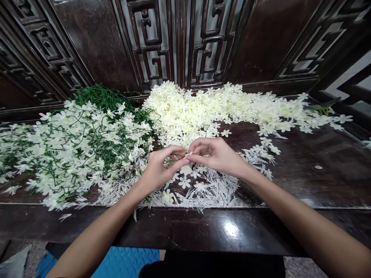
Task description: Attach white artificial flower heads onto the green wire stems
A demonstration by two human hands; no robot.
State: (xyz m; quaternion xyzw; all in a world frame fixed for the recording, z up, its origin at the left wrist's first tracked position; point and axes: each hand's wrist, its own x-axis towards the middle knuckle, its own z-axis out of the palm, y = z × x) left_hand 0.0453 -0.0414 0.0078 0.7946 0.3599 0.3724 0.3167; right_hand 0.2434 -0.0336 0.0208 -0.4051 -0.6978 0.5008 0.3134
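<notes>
fingertips [189, 159] of both hands [164, 166] [216, 154] meet — grip closed on something small, white [188, 155] — mostly hidden.

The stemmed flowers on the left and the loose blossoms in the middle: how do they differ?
The stemmed flowers are tangled with green stems; the loose blossoms show almost no green. The stemmed flowers look whiter, the loose blossoms creamier yellow. The stemmed flowers sprawl openly, while the loose blossoms pack densely. Both have small pale petals.
</notes>
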